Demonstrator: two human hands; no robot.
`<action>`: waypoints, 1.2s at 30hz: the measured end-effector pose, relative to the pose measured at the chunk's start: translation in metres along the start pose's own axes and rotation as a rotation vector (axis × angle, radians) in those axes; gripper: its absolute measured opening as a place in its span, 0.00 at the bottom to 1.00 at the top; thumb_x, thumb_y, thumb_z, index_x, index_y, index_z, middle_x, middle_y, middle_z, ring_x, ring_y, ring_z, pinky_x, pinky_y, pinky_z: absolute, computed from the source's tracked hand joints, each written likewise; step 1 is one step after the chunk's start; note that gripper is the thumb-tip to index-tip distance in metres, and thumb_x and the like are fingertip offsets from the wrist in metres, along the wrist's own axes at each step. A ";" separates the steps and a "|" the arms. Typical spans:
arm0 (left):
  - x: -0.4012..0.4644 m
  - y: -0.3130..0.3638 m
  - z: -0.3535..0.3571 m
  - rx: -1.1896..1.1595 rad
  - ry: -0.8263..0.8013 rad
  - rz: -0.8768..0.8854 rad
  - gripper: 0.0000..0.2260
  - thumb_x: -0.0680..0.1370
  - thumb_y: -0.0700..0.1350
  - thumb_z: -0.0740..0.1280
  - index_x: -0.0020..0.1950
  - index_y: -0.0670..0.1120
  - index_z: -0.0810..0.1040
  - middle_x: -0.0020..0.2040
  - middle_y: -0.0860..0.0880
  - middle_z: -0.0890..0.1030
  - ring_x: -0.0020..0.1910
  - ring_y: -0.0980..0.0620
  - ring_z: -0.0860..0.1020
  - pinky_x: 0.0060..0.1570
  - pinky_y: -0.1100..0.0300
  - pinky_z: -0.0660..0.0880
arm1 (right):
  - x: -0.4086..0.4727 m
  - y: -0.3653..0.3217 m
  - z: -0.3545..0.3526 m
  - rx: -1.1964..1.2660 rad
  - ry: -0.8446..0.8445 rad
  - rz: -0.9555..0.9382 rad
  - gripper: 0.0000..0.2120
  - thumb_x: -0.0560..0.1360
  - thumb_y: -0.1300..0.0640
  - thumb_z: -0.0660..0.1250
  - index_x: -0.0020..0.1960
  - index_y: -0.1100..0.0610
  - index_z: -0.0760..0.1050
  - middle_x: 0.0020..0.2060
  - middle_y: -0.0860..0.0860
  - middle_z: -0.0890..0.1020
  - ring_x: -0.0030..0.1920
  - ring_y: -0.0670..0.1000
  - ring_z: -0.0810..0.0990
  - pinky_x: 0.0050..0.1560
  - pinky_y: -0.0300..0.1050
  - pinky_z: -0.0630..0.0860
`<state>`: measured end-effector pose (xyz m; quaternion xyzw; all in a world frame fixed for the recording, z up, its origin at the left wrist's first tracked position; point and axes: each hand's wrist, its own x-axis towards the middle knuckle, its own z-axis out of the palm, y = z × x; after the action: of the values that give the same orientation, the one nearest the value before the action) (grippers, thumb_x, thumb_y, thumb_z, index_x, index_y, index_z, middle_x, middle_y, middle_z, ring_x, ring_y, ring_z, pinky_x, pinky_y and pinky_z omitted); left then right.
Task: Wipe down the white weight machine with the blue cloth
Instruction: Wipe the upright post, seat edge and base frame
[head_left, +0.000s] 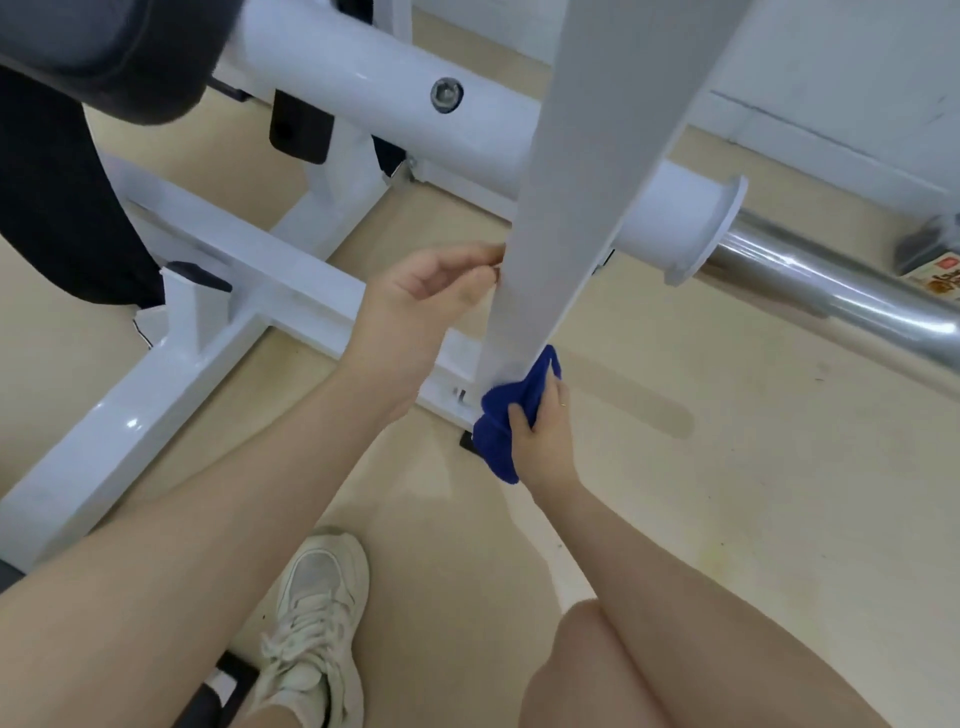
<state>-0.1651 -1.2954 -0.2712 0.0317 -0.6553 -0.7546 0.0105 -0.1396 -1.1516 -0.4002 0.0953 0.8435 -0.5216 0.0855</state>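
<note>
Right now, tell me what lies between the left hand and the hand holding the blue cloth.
In the head view, the white upright bar runs between the left hand and the right hand, which grips the blue cloth at the bar's base.

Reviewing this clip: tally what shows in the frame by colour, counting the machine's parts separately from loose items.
White: 3 - upright post, thick horizontal tube, shoe
Blue: 1 - cloth, held by the right hand against the post's base
Black: 1 - pad
Chrome: 1 - bar sleeve
Total: 6
The left hand touches the post higher up.
</note>
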 end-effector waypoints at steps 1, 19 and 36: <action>-0.003 -0.011 -0.004 0.022 -0.034 -0.037 0.11 0.77 0.36 0.64 0.51 0.50 0.81 0.50 0.56 0.84 0.53 0.59 0.80 0.53 0.66 0.74 | 0.004 0.006 0.006 0.013 -0.014 0.058 0.27 0.77 0.68 0.56 0.74 0.57 0.56 0.67 0.54 0.65 0.63 0.53 0.70 0.63 0.47 0.69; -0.016 0.031 0.019 0.265 -0.127 -0.119 0.09 0.79 0.53 0.59 0.45 0.59 0.79 0.41 0.67 0.81 0.44 0.72 0.77 0.45 0.77 0.69 | -0.051 -0.145 -0.082 0.307 0.134 -0.338 0.23 0.76 0.68 0.60 0.65 0.47 0.68 0.59 0.52 0.71 0.54 0.38 0.72 0.57 0.31 0.70; -0.029 0.053 0.012 0.340 -0.269 0.097 0.26 0.81 0.33 0.52 0.65 0.65 0.64 0.63 0.70 0.71 0.65 0.65 0.70 0.61 0.74 0.66 | -0.041 -0.082 -0.055 0.127 -0.055 -0.282 0.29 0.77 0.68 0.57 0.75 0.57 0.56 0.65 0.53 0.62 0.53 0.30 0.67 0.54 0.23 0.65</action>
<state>-0.1381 -1.2897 -0.2166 -0.0997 -0.7694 -0.6292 -0.0462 -0.1227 -1.1415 -0.2953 -0.0330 0.8111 -0.5833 0.0282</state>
